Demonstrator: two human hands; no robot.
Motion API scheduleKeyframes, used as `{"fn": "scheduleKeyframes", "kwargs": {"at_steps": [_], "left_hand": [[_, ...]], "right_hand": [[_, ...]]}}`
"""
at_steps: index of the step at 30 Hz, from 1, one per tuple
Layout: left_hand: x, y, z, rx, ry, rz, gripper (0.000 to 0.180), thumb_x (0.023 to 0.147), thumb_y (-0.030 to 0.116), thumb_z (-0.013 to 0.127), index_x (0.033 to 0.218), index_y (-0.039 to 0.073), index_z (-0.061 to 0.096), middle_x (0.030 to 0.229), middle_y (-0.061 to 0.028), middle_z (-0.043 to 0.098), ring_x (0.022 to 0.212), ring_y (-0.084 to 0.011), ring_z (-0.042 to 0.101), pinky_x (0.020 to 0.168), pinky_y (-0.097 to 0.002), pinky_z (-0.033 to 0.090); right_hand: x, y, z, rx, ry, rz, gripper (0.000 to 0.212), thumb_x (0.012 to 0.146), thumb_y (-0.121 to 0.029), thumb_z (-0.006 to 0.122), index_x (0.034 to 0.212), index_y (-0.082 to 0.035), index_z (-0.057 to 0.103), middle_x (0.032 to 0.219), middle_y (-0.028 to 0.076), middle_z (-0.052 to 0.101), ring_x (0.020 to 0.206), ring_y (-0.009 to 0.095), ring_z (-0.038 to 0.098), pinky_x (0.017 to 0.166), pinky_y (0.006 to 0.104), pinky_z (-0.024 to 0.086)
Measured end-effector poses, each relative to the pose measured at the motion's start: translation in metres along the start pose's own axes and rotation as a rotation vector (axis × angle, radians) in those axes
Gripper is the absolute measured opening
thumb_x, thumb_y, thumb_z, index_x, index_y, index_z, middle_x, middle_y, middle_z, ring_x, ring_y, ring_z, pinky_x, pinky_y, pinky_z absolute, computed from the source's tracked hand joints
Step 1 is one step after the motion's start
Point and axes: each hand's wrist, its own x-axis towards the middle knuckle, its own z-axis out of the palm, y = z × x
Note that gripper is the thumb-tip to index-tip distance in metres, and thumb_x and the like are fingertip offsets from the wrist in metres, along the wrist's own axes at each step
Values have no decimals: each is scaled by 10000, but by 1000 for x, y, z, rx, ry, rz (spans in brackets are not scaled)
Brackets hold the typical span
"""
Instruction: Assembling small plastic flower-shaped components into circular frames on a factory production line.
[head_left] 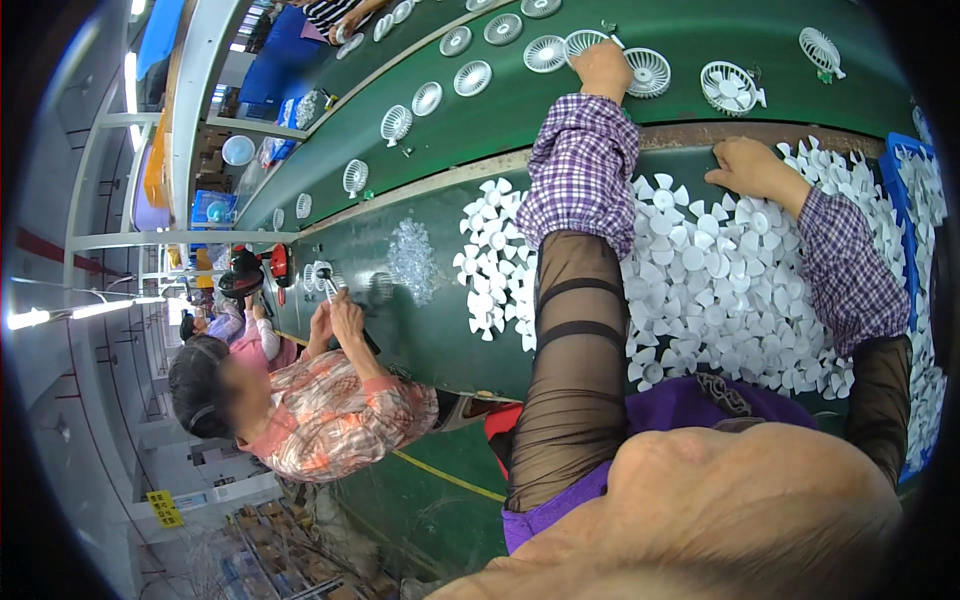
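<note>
On the green conveyor belt, my left hand (603,70) reaches out and closes over a white round fan grille (583,44). Its fingertips are partly hidden by the hand. One ribbed grille (647,73) lies just right of it, and a fan housing with a blade inside (730,88) is farther right. Down at the wooden ledge beside the belt, my right hand (748,167) has its fingers bent together. Whatever may be between them does not show. A broad heap of white three-bladed fan impellers (720,270) covers the worktable below both hands.
A blue crate (905,215) of impellers stands at the right edge. Left along the table lie small clear parts (411,262). A co-worker in a plaid shirt (340,425) handles a part there. More grilles (427,98) lie along the belt, with another person's hands (350,18) beyond.
</note>
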Motion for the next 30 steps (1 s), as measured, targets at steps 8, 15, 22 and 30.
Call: {"fn": "scheduleKeyframes", "kwargs": {"at_steps": [8,15,22,30], "left_hand": [[-55,-66,-64,-30,51,13,304,734,212,602,986,58,676,975,-204,661,957,-353,628,831,-431,493],[-200,-114,-109,-118,143,58,227,771,206,630,914,31,656,841,-168,665,793,-340,646,693,-416,495],[-292,-139,-75,-107,44,-137,215,759,151,676,914,4,651,817,-146,675,744,-288,665,682,-378,506],[-349,-79,-73,-515,360,-152,252,823,118,651,1037,-12,627,920,-117,648,826,-186,602,724,-308,475]], "right_hand": [[0,9,7,-37,9,-80,423,785,-395,648,823,27,647,872,233,643,856,395,615,774,469,481],[8,-2,-4,-18,-86,-53,453,823,-403,599,835,46,664,885,234,660,833,376,638,745,455,501],[-46,-54,-58,32,-124,130,531,910,-449,473,960,62,609,959,143,629,813,303,587,671,425,457],[-92,-41,-107,-123,-195,-184,457,823,-338,560,995,80,626,955,265,638,911,389,610,778,453,467]]}}
